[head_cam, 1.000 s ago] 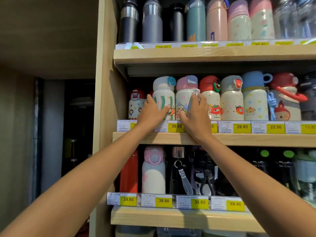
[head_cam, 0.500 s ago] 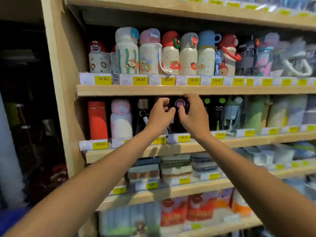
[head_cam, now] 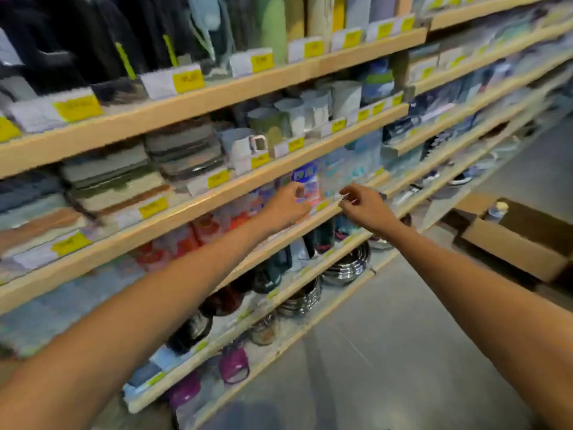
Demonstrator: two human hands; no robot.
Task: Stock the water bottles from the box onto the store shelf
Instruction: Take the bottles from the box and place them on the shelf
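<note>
Hovering before the shelf [head_cam: 248, 86] with left grip [head_cam: 286, 207] and right grip [head_cam: 366, 207] loosely curled, empty. Box [head_cam: 508, 246] on the floor, well right, one bottle [head_cam: 496, 211] showing inside. Could clip and topple shelved goods if swung across hastily.

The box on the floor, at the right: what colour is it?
The box is cardboard brown; the head view shows it.

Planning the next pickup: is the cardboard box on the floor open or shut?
Open: the box has its top uncovered, and a bottle shows inside.
</note>
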